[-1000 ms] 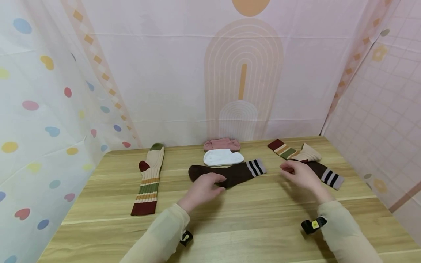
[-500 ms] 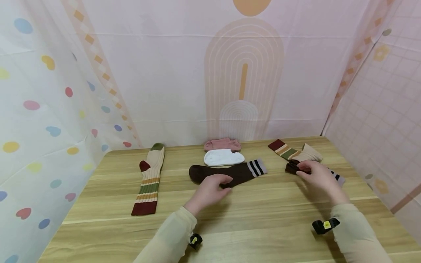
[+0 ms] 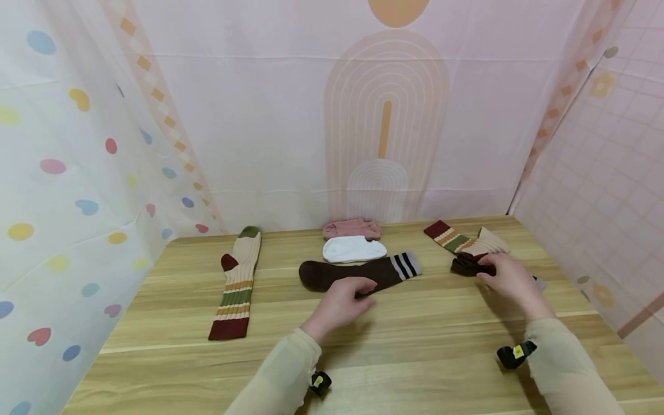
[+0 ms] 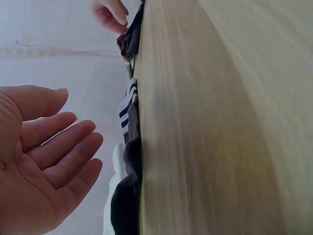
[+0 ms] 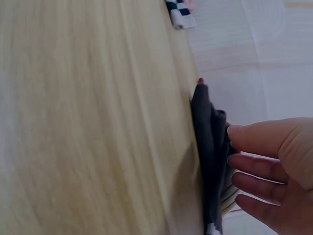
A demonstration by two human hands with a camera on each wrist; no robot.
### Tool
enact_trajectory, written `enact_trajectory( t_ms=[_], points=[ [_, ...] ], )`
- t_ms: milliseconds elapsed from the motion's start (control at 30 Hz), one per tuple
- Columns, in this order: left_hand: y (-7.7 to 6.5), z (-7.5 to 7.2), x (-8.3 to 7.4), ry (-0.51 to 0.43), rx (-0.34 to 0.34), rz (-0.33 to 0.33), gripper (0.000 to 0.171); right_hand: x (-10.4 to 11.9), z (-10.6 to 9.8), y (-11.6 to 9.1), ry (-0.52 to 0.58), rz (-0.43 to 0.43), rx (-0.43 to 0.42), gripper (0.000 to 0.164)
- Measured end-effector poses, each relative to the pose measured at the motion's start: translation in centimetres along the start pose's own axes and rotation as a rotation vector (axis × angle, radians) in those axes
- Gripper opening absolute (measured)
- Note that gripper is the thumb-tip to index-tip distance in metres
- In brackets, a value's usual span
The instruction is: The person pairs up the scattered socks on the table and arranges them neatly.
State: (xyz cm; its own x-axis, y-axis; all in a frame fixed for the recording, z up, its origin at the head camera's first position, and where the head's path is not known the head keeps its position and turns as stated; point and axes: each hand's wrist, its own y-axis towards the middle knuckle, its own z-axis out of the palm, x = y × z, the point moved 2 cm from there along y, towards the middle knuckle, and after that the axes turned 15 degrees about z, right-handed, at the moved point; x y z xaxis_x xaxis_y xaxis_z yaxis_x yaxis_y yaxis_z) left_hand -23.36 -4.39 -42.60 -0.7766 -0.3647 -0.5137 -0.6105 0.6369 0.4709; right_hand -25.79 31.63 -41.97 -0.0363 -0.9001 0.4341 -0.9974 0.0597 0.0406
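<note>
In the head view, a dark brown sock (image 3: 381,274) with a grey, black-striped cuff lies across the middle of the table. My left hand (image 3: 339,308) hovers at its near side; the left wrist view shows its fingers relaxed and holding nothing. A second dark brown sock (image 3: 469,266), bunched up, lies at the right, its striped cuff mostly hidden behind my right hand (image 3: 510,282). In the right wrist view the thumb and loosely bent fingers are beside this sock's folds, with nothing gripped. A cream striped sock (image 3: 459,239) with a maroon cuff lies just behind it.
A white ankle sock (image 3: 354,249) and a pink ankle sock (image 3: 351,229) lie behind the middle brown sock. Another cream striped sock (image 3: 238,288) lies lengthwise at the left. Patterned curtains (image 3: 259,132) stand along the back and sides of the wooden table (image 3: 404,363).
My right hand moved right onto the right brown sock, whose foot end became bunched and shifted left and nearer, then drew slightly away. My left hand drifted right along the middle brown sock.
</note>
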Motion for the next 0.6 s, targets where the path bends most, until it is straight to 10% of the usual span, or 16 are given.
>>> enact_trajectory(
  t_ms=[600],
  points=[
    [0.5, 1.6, 0.2, -0.166, -0.025, -0.098, 0.024, -0.6, 1.0, 2.2, -0.186, -0.002, 0.025, 0.039]
  ],
)
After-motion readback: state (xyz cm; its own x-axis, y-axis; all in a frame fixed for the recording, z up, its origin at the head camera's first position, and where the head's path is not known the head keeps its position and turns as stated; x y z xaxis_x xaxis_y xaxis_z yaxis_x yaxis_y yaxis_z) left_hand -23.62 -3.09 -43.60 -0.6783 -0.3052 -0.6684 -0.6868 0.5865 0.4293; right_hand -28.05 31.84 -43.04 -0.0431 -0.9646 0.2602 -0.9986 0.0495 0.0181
